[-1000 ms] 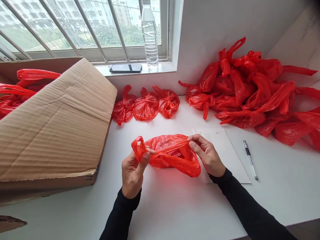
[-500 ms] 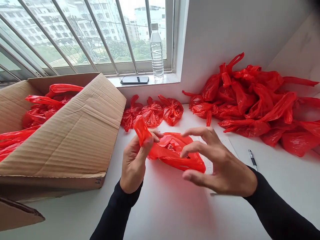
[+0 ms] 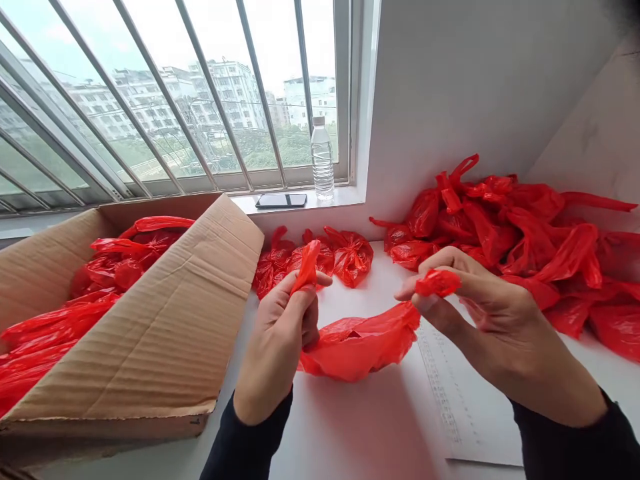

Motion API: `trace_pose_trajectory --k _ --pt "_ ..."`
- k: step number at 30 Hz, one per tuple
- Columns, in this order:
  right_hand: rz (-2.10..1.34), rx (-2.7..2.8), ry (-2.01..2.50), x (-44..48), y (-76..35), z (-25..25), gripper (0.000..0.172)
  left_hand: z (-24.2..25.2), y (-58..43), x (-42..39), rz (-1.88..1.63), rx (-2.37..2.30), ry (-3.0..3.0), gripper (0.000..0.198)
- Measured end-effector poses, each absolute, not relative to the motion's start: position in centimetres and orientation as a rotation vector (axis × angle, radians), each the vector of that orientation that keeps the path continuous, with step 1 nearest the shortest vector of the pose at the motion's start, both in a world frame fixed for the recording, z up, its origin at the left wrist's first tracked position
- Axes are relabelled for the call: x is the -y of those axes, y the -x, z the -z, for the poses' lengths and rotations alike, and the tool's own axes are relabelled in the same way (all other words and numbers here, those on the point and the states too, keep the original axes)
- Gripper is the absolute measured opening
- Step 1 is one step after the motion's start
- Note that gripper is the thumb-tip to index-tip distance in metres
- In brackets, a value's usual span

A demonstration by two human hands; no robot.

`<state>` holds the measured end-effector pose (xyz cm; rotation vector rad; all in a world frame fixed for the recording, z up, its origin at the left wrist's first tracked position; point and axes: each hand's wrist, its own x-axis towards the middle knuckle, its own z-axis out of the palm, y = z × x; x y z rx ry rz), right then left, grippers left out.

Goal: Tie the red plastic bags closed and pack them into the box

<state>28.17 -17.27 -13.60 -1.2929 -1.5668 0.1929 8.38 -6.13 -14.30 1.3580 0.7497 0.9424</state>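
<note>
A red plastic bag (image 3: 357, 347) is stretched between my two hands, just above the white table. My left hand (image 3: 277, 333) is closed around one end of it, and a twisted red tip pokes up above the thumb. At the other end, my right hand (image 3: 480, 327) pinches a bunched piece of the bag between thumb and fingers. The bag's opening is drawn nearly together, so what lies inside is hidden. Beneath my right hand is a printed sheet of paper (image 3: 465, 407).
An open cardboard box (image 3: 165, 313) holding red bags stands at left. Several tied red bags (image 3: 353, 257) line the wall, and a large heap of red bags (image 3: 500, 227) lies at right. A water bottle (image 3: 323, 160) and a phone (image 3: 281, 200) rest on the windowsill.
My right hand has gone from open to pinching the bag's right end, and has pulled it rightward. The bag's wide opening has narrowed. The view has tilted up.
</note>
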Motion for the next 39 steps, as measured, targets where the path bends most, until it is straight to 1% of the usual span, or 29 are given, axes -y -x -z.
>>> trace_pose_trajectory --k 3,4,6,7,8,9,11,12,13,16,18,21,24,26,28,30,32,35,37,39 --pt "-0.238 1.595 1.265 18.1 -27.7 13.6 0.011 14.4 -8.8 8.3 -0.847 -0.821 -1.724 0.009" --pt "-0.252 1.628 1.244 18.2 -27.3 13.7 0.013 14.4 -9.0 9.1 -0.801 -0.79 -1.805 0.013" --pt "-0.256 1.721 1.189 18.3 -26.6 13.7 0.02 14.2 -9.5 10.4 -0.727 -0.705 -1.877 0.024" --pt "-0.235 1.767 1.17 18.3 -26.4 13.7 0.023 14.1 -9.7 10.9 -0.686 -0.662 -1.872 0.023" --pt "-0.207 1.804 1.173 18.2 -26.3 13.6 0.026 14.1 -9.8 11.1 -0.639 -0.631 -1.847 0.016" --pt "-0.166 1.825 1.19 18.1 -26.3 13.6 0.031 14.1 -9.8 11.1 -0.582 -0.611 -1.811 0.017" --pt "-0.094 1.834 1.254 17.7 -26.6 13.7 0.044 14.3 -9.4 10.8 -0.503 -0.609 -1.723 0.036" --pt "-0.095 1.839 1.276 17.5 -26.8 13.8 0.046 14.4 -9.2 10.5 -0.5 -0.63 -1.687 0.041" --pt "-0.129 1.841 1.284 17.2 -27.1 13.9 0.042 14.6 -9.0 10.1 -0.522 -0.663 -1.66 0.043" --pt "-0.275 1.773 1.264 16.7 -27.8 14.2 0.016 14.9 -8.6 9.1 -0.605 -0.691 -1.53 0.038" --pt "-0.35 1.718 1.261 16.7 -28.0 14.2 0.008 14.9 -8.6 8.4 -0.582 -0.635 -1.429 0.037" --pt "-0.455 1.673 1.264 16.6 -28.0 14.3 0.013 14.5 -8.9 7.6 -0.538 -0.586 -1.549 0.031" --pt "-0.57 1.568 1.206 15.4 -28.0 15.2 0.029 14.2 -8.8 7.4 -0.508 -0.501 -1.768 0.016" --pt "-0.76 1.554 1.127 14.2 -28.0 16.2 0.039 14.3 -8.5 7.3 -0.512 -0.435 -1.835 0.013" --pt "-0.92 1.556 1.08 13.0 -27.9 17.0 0.042 14.5 -8.3 7.2 -0.555 -0.422 -1.926 0.02" --pt "-0.959 1.539 1.09 12.2 -27.8 17.7 0.041 14.9 -8.2 7.0 -0.618 -0.453 -2.071 0.033" --pt "-0.977 1.522 1.106 11.7 -27.7 18.2 0.037 15.4 -8.3 6.6 -0.725 -0.512 -2.239 0.046" --pt "-1.075 1.542 1.076 11.4 -27.7 18.7 0.033 16.3 -8.7 6.0 -0.945 -0.58 -2.385 0.059" --pt "-1.122 1.55 1.019 11.2 -27.9 19.1 0.031 16.8 -8.9 5.5 -1.042 -0.553 -2.438 0.062" --pt "-1.166 1.538 0.958 11.1 -28.2 19.3 0.03 17.0 -8.9 5.1 -1.007 -0.498 -2.502 0.061"
